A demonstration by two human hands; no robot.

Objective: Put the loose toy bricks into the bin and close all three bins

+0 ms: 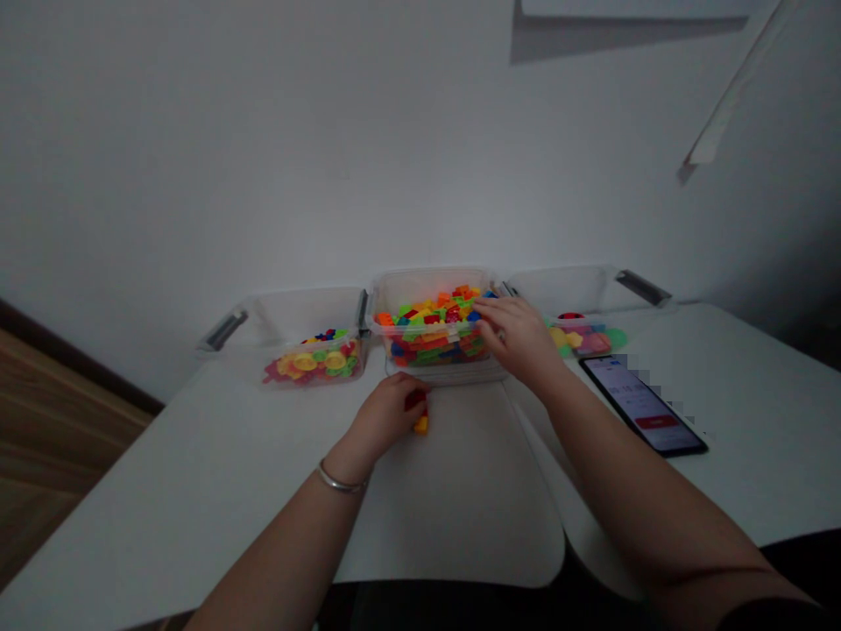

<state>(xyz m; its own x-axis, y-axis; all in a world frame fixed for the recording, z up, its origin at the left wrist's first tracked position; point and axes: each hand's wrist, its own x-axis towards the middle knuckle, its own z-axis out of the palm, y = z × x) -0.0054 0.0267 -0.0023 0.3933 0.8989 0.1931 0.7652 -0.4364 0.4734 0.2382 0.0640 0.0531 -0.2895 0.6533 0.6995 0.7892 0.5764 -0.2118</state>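
Reaching across the white desk [453,517], I rest my right hand [519,337] on the near right corner of the clear plastic tub [447,372] at 12 o'clock. Those fingers are slightly spread and curve over the rim, their tips just beside the heap of multicoloured toy bricks [430,329]. My left hand [387,412] sits on the desk just in front of that tub, fingers curled and close together around red and yellow toy bricks [419,414], which poke out past my fingertips. I cannot tell exactly how they are pinched. A silver bangle [340,479] circles my left wrist. Another clear tub [295,320] at 11 o'clock holds yellow, green and red pieces [315,364], and a third [571,294] at 1 o'clock holds pastel pieces [582,337]. A lit smartphone [640,405] lies at 2 o'clock.
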